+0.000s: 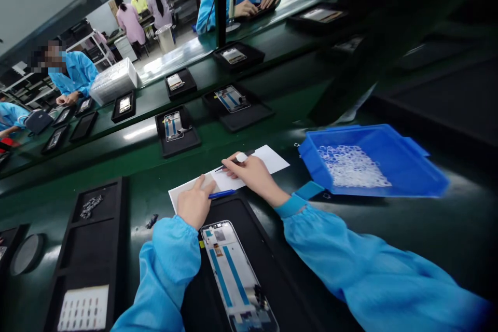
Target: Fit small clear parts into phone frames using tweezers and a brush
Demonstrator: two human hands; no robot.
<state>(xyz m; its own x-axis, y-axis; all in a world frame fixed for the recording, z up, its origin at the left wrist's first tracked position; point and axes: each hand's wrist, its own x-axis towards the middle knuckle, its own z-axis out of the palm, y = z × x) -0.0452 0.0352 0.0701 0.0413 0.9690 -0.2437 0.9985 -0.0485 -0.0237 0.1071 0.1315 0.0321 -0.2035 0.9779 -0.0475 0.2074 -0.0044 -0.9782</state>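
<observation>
My left hand (pixel 194 202) rests on a white paper strip (pixel 274 158), its index finger and thumb stretched out and apart. Beside the thumb, at the strip's lower edge, lies a blue pen (pixel 222 194). My right hand (pixel 252 175) pinches a slim dark pointed tool (pixel 220 168), its tip down at the paper; a white round piece shows by the fingers. Whether it is tweezers I cannot make out. Below my hands, an opened phone body (pixel 233 275) with two blue strips sits in a black tray (pixel 268 270).
A blue bin (pixel 418 176) of small white rings stands at right. A black compartment tray (pixel 119 249) lies left, near a round lid (pixel 28 254). Beyond are trays with phone parts (pixel 177 135), (pixel 233 101). A dark post (pixel 220 5) rises ahead; co-workers sit across the line.
</observation>
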